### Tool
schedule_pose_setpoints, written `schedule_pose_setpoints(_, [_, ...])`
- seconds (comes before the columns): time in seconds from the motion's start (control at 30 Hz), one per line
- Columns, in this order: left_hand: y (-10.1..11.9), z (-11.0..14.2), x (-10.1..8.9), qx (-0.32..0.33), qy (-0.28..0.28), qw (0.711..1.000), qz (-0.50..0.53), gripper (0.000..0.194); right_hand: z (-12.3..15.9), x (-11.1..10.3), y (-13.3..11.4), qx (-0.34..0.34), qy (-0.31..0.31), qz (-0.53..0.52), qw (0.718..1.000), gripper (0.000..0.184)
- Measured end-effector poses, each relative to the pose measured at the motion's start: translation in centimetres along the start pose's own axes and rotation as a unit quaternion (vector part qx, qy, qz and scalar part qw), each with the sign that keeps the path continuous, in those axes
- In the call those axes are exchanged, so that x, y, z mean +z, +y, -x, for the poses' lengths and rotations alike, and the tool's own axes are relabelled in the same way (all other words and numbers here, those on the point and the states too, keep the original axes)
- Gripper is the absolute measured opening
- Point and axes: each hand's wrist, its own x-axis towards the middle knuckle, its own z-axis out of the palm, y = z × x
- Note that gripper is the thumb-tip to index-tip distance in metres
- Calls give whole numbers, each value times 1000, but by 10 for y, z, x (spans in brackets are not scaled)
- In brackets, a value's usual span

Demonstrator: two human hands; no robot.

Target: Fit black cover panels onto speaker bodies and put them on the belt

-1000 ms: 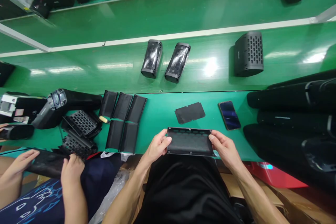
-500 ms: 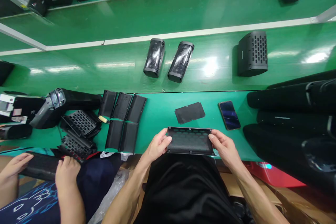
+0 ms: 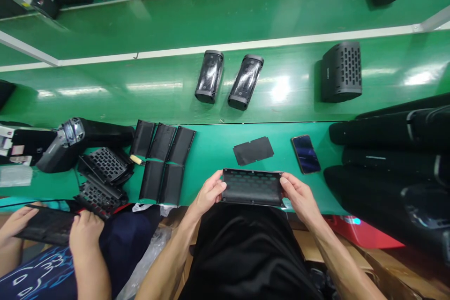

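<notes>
Between my two hands is a black speaker grille panel [image 3: 252, 188], its concave inner side facing up, with hole rows showing dimly through a dark lining. My left hand [image 3: 210, 192] grips its left end, thumb on top. The right end is pinched by my right hand [image 3: 298, 194], thumb over the rim. Just beyond the panel a flat black mesh sheet [image 3: 253, 151] with notched edges lies on the green table. To the left are several black curved panels [image 3: 162, 142] in two rows. A smartphone [image 3: 305, 153] rests beyond my right hand.
Two wrapped black speakers [image 3: 210, 77] and a perforated speaker box [image 3: 341, 72] stand farther back. Large black cylindrical housings [image 3: 386, 159] crowd the right side. Loose grille panels [image 3: 107, 165] are piled left, near a co-worker's hands [image 3: 86, 229] holding a black panel [image 3: 47, 226].
The panel in my hands is tipped slightly, and the view has shifted a little. At far left, a dark object on the table is gone and a pale translucent stack shows there.
</notes>
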Motion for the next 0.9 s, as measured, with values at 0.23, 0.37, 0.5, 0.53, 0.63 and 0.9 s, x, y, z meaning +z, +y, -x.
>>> schedule_pose_setpoints(0.23, [-9, -2, -3, 9, 5, 1000, 9, 65, -2, 0, 3, -9, -5, 2, 1000, 49])
schedule_pose_setpoints(0.37, [-15, -3, -4, 11, 16, 1000, 3, 60, -3, -3, 5, -13, 0, 22, 1000, 52])
schedule_pose_setpoints(0.5, [-15, -4, -5, 26, 7, 1000, -7, 59, -5, -4, 6, -19, -2, 24, 1000, 51])
schedule_pose_setpoints(0.53, [-14, -4, -5, 28, 5, 1000, -10, 59, -5, -4, 6, -20, -1, 25, 999, 51])
schedule_pose_setpoints(0.63, [-9, -5, -6, 35, 1, 999, -15, 60, -4, -2, 2, -21, 3, 26, 999, 51])
schedule_pose_setpoints(0.9, [5, -2, -1, 39, -14, 999, -2, 60, -3, 2, -5, -23, 2, 27, 999, 54])
